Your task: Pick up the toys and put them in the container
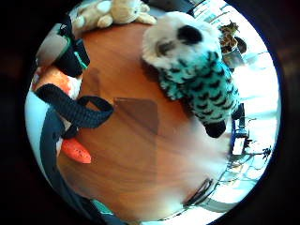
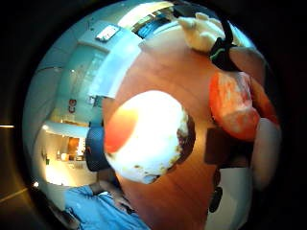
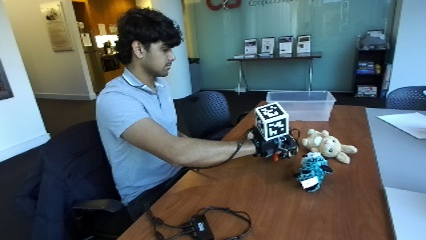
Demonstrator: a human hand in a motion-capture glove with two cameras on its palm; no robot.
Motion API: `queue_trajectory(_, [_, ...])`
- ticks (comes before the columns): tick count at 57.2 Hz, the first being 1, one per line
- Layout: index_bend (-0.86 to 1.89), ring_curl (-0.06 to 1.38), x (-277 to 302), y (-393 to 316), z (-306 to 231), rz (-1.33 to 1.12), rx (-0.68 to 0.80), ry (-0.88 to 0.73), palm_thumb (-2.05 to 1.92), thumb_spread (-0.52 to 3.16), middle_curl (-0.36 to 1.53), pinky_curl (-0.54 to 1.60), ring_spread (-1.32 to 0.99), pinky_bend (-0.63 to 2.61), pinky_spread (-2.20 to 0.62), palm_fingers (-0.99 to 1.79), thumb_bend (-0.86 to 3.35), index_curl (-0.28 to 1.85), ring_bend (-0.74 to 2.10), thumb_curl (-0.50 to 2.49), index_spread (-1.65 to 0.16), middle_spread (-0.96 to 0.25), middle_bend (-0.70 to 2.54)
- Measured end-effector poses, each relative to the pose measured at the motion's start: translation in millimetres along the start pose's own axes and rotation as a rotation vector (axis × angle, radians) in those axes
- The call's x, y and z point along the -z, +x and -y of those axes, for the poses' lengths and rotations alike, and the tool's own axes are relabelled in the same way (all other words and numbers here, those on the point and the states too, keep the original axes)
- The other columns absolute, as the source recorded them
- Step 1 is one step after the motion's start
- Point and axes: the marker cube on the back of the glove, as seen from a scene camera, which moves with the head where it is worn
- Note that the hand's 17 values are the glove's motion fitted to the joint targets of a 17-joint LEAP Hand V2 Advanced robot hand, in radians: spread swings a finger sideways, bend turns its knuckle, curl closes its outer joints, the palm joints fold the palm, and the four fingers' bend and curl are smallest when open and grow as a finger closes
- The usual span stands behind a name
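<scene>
The right hand [image 3: 274, 145] reaches out low over the table [image 3: 279, 200], fingers curled round an orange-and-white toy [image 2: 235, 105]. A teal owl [image 3: 311, 171] and tan plush [image 3: 326, 145] lie just beside it; the container [image 3: 301, 105] sits well beyond.

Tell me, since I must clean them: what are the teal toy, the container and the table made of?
Teal toy: plush fabric, fuzzy pile. Container: seemingly clear plastic, see-through walls. Table: wood or wood-look laminate, smooth with a slight sheen.
</scene>
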Motion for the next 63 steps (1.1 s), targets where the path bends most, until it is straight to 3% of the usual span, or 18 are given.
queue_trajectory(10, [0.16,0.34,47.6,-50.2,53.8,0.165,0.005,0.098,0.82,1.3,0.23,0.42,-0.15,1.12,-0.36,0.72,0.49,0.18,0.89,0.58,-0.33,0.01,0.29])
queue_trajectory(20, [0.15,0.36,73.4,-164.6,130.8,0.163,0.134,0.092,0.87,1.16,0.27,0.44,-0.16,1.14,-0.37,0.77,0.51,0.18,0.92,0.72,-0.32,0.01,0.3])
queue_trajectory(30, [0.16,0.38,68.4,-280.8,186.9,0.225,0.22,0.0,0.88,1.03,0.3,0.46,-0.16,1.14,-0.38,0.8,0.52,0.19,0.92,0.84,-0.31,0.02,0.31])
queue_trajectory(34, [0.15,0.39,53.0,-320.9,202.0,0.223,0.221,-0.117,0.88,1.0,0.31,0.46,-0.16,1.14,-0.38,0.79,0.53,0.19,0.92,0.89,-0.31,0.02,0.3])
queue_trajectory(39, [0.03,0.41,35.0,-349.7,208.6,0.245,0.208,-0.323,0.79,1.09,0.3,0.5,-0.15,1.24,-0.39,0.5,0.52,0.16,0.91,0.89,-0.31,0.03,0.21])
queue_trajectory(42, [0.11,0.37,31.0,-350.2,206.3,0.268,0.198,-0.39,0.57,1.26,0.28,0.53,-0.09,1.31,-0.33,-0.05,0.45,0.19,0.67,0.78,-0.3,0.05,0.13])
queue_trajectory(44, [0.15,0.34,30.2,-345.6,204.2,0.262,0.196,-0.379,0.38,1.32,0.28,0.52,-0.06,1.29,-0.25,-0.23,0.35,0.2,0.54,0.7,-0.3,0.05,0.15])
queue_trajectory(50, [0.15,0.24,32.4,-310.8,199.5,0.15,0.165,-0.306,0.05,1.34,0.27,0.43,-0.02,1.15,-0.11,-0.2,0.14,0.2,0.36,0.55,-0.3,0.05,0.16])
queue_trajectory(63, [0.17,0.22,58.4,-133.3,163.9,-0.013,-0.112,-0.257,-0.01,1.39,0.27,0.35,0.0,0.98,0.02,-0.13,0.05,0.23,0.3,0.44,-0.31,0.03,0.15])
